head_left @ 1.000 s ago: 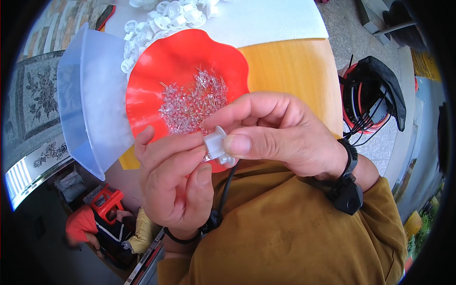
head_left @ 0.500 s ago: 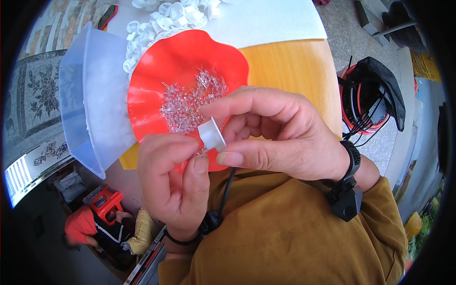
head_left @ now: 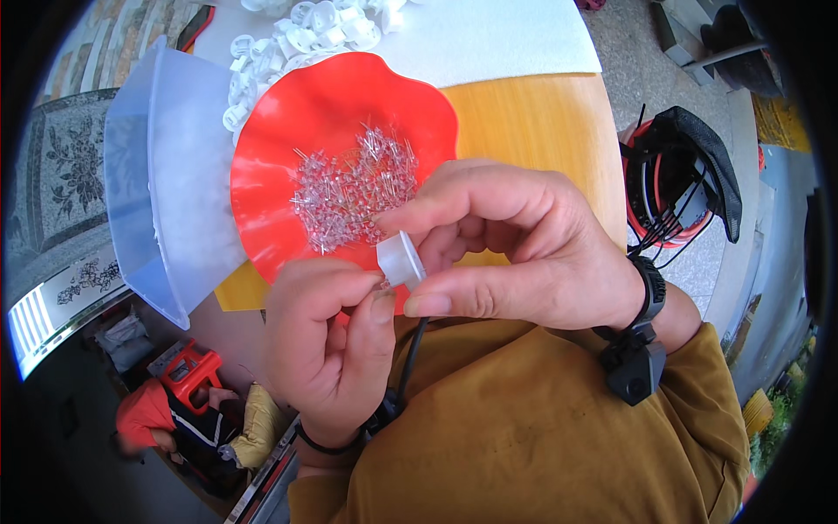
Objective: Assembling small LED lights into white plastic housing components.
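Observation:
Between the fingers of my right hand (head_left: 532,253) is a small white plastic cap (head_left: 400,259) with a flanged rim, its rim side turned toward that palm. My left hand (head_left: 327,336) pinches a tiny clear LED (head_left: 384,285) by thumb and forefinger, right at the cap's lower left edge. Most of that LED is covered by the fingertips. Just beyond both hands, a wavy-rimmed red bowl (head_left: 271,166) holds a heap of clear LEDs (head_left: 353,188) with thin wire legs.
Many white plastic caps (head_left: 305,35) lie piled behind the bowl on a white sheet (head_left: 515,39). To the left stands a translucent plastic bin (head_left: 188,192). Beyond the wooden table's (head_left: 541,131) right edge is a red container with black cables (head_left: 676,188). Lower left, another person (head_left: 153,410) appears.
Both hands have shifted slightly to the right and down with the cap, which is now more upright. The LED has come closer against the cap's edge.

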The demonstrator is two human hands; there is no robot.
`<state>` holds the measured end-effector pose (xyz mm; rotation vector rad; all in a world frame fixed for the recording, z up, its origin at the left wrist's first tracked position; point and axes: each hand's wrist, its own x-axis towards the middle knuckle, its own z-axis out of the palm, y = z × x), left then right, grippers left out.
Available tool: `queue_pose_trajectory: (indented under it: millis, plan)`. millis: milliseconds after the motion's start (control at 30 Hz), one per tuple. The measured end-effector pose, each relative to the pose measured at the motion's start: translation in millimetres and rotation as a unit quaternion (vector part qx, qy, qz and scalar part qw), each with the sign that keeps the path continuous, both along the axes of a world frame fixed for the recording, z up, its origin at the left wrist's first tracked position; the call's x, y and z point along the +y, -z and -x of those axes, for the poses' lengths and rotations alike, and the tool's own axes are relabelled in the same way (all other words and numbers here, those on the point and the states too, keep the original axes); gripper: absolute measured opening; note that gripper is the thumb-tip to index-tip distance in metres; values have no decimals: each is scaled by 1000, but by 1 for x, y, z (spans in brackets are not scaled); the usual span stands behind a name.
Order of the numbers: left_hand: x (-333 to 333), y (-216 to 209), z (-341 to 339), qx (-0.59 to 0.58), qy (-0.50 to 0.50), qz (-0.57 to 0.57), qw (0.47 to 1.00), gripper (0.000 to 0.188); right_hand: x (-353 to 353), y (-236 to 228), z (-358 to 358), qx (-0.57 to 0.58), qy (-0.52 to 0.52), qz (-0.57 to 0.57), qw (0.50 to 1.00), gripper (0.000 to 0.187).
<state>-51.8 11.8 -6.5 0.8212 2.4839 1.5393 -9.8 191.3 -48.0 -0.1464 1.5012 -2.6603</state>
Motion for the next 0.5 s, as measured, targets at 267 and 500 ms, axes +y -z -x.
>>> queue_pose_trajectory:
  millis: [267,500]
  plan:
    - [-1,3,2,-26,7,-49,998,12,-2,-2,-1,-99,-33,186,977,38]
    - [1,3,5,-60,-2,-116,991,25,0,-5,2,-79,-55,209,973,21]
